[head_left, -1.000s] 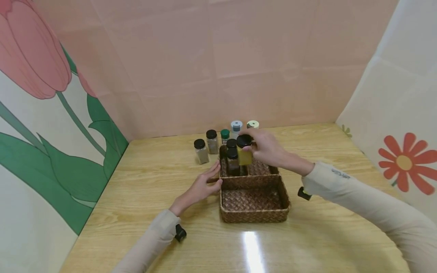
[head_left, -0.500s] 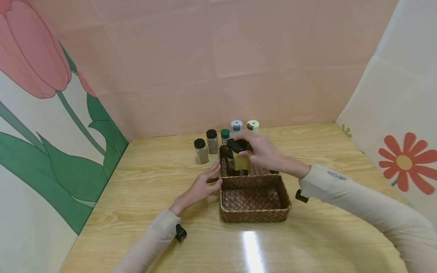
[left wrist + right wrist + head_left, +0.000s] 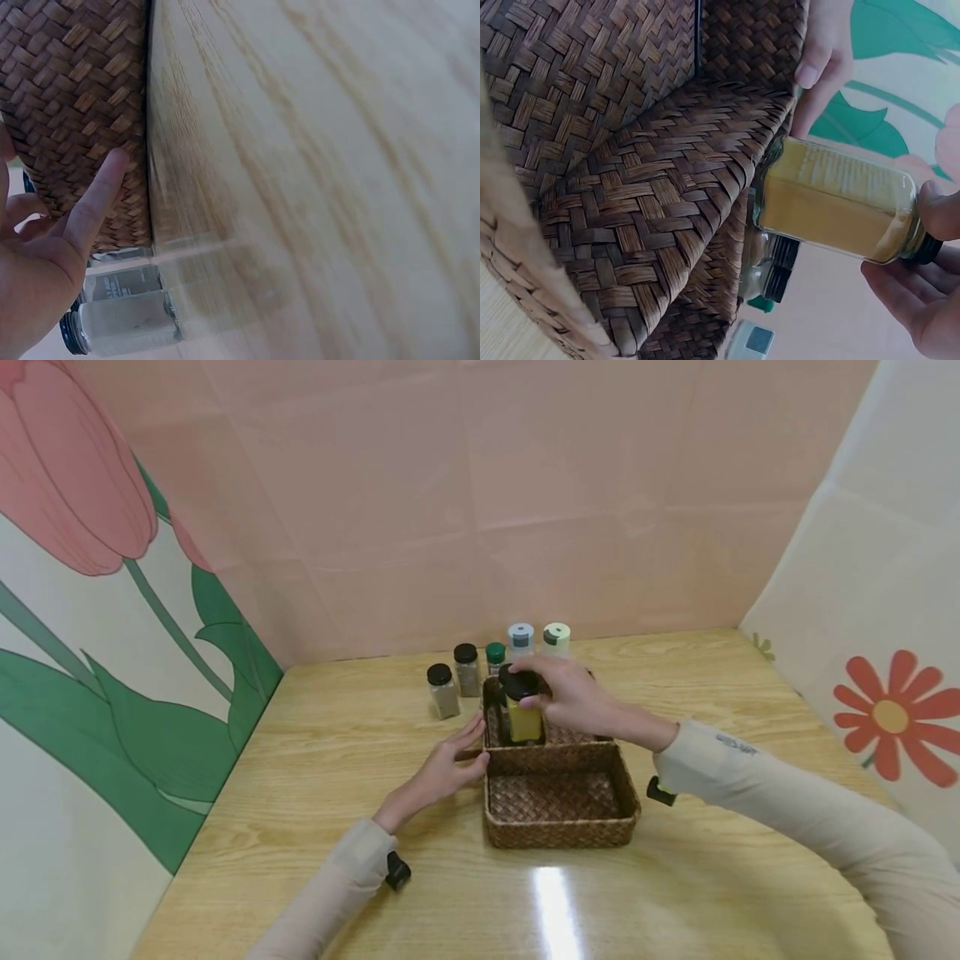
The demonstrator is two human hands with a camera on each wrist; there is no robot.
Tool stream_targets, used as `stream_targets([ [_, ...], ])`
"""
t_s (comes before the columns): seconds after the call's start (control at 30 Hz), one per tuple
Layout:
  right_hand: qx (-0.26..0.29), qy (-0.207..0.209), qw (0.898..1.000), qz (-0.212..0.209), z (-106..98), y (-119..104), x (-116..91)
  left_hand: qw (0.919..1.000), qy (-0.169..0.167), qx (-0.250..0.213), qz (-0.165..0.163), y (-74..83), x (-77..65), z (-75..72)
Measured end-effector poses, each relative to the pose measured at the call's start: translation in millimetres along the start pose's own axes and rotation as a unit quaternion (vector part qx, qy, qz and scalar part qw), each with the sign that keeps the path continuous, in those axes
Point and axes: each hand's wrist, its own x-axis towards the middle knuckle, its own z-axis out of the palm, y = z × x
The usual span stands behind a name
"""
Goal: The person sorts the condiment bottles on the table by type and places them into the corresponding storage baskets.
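Note:
My right hand pinches a spice jar of yellow powder near its black lid. In the right wrist view the jar overlaps the rim of the woven basket, thumb and fingers on either side of its neck. The jar is over the basket's back left part. Other black-lidded jars show beyond the basket wall; in the head view the held jar mostly hides those in the back compartment. My left hand touches the left side of the basket, one finger extended along its wall.
Behind and left of the basket stand two black-lidded jars, a green-lidded jar, a blue-capped container and a pale-green-capped container. The wooden table meets a pink backdrop.
My right hand has moved the yellow jar left and down into the back left of the basket, covering the jars there. The left hand stays at the basket's side.

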Motion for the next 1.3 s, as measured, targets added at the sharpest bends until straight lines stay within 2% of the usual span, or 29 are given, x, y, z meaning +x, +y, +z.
stream_targets([
  [0.37, -0.022, -0.029, 0.999, -0.013, 7, 3, 2, 1.0, -0.001, -0.003, 0.003, -1.6, -1.2, 0.0],
  [0.73, -0.025, -0.112, 0.993, 0.013, 10, 6, 3, 1.0, -0.003, -0.001, -0.001, -0.5, -0.8, 0.0],
  [1.17, -0.023, -0.154, 0.988, 0.021, 15, 12, 5, 0.9995, -0.007, -0.028, 0.009, 0.4, 0.6, 0.2],
  [1.3, -0.019, -0.167, 0.986, 0.018, 18, 14, 5, 0.9997, -0.008, -0.023, 0.006, 0.4, 0.4, -0.4],
])
